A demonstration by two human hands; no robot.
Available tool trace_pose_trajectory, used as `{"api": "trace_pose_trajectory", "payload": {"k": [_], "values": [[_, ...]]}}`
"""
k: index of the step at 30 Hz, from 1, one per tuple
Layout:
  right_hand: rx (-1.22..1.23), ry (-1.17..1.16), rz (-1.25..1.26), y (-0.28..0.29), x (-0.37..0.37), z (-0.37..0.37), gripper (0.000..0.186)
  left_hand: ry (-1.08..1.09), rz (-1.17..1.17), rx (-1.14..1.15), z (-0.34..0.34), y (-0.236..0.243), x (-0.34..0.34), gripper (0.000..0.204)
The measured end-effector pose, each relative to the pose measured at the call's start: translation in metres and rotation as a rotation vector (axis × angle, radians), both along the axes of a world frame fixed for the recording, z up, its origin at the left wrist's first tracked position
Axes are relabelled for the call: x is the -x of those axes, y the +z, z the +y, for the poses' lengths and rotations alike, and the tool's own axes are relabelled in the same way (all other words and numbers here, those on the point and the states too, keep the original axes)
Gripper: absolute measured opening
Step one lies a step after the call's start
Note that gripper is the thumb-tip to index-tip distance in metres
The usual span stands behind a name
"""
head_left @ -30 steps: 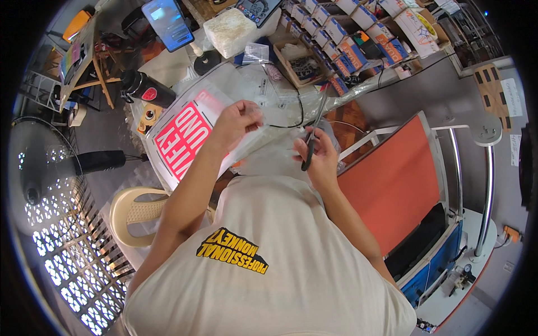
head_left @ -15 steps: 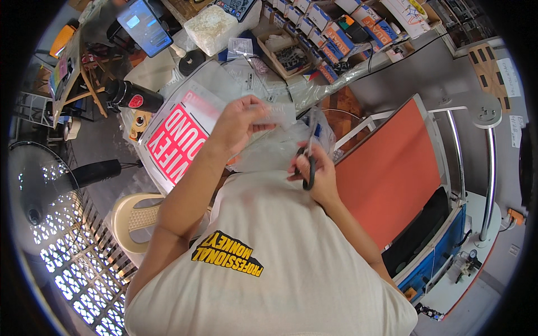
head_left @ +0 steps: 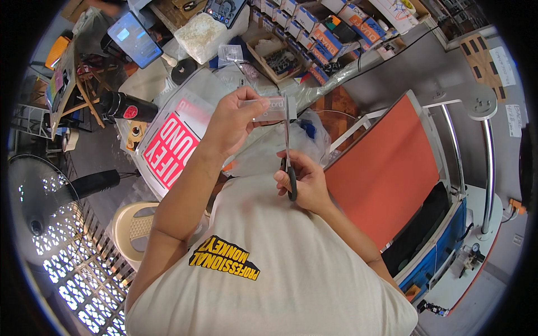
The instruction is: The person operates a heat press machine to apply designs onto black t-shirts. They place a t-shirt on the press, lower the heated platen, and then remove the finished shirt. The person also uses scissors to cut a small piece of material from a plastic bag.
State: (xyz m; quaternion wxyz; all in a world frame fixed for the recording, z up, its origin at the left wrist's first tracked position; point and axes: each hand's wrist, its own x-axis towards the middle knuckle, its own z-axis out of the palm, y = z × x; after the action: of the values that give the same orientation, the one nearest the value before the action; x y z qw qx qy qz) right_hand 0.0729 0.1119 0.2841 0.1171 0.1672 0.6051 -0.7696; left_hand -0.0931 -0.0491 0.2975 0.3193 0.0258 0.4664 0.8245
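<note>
Between the thumb and fingers of my left hand [head_left: 230, 124] is a small translucent printed film piece [head_left: 274, 114], held up over the table. My right hand [head_left: 307, 182] grips a pair of scissors [head_left: 291, 178] by the black handles. The blades point away from me and cross the film near its right end, looking nearly closed there. Whether they have cut into it I cannot tell. Beneath both hands lies crumpled clear plastic [head_left: 258, 151].
A red-and-white printed sheet [head_left: 193, 115] covers the table's left side, beside a black bottle [head_left: 131, 106]. To my right stands a heat press with an orange-red pad [head_left: 386, 173]. Small boxes [head_left: 314, 33] line the back. A beige chair [head_left: 126, 232] and a fan [head_left: 36, 207] are at left.
The scissors have swung upright and moved left, bringing their blades onto the film's right end. My left hand has shifted slightly left, and the film now faces me more squarely.
</note>
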Motion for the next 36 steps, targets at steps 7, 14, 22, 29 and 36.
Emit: {"api": "trace_pose_trajectory", "payload": {"k": [7, 14, 22, 29, 36], "values": [[-0.081, 0.022, -0.045, 0.004, 0.002, 0.001, 0.05, -0.016, 0.028, 0.025, -0.002, -0.004, 0.002, 0.012], [0.089, -0.292, 0.107, -0.012, 0.015, -0.003, 0.051, 0.081, -0.071, 0.029, 0.015, -0.031, -0.014, 0.012], [0.061, -0.505, 0.228, -0.009, 0.055, 0.015, 0.044, 0.2, -0.365, -0.07, 0.043, -0.029, -0.053, 0.023], [-0.013, -0.355, 0.221, -0.001, 0.055, 0.022, 0.046, 0.226, -0.232, -0.063, 0.032, -0.034, -0.051, 0.022], [-0.045, -0.449, 0.247, -0.004, 0.056, 0.012, 0.042, 0.237, -0.262, -0.067, 0.04, -0.034, -0.063, 0.02]]}}
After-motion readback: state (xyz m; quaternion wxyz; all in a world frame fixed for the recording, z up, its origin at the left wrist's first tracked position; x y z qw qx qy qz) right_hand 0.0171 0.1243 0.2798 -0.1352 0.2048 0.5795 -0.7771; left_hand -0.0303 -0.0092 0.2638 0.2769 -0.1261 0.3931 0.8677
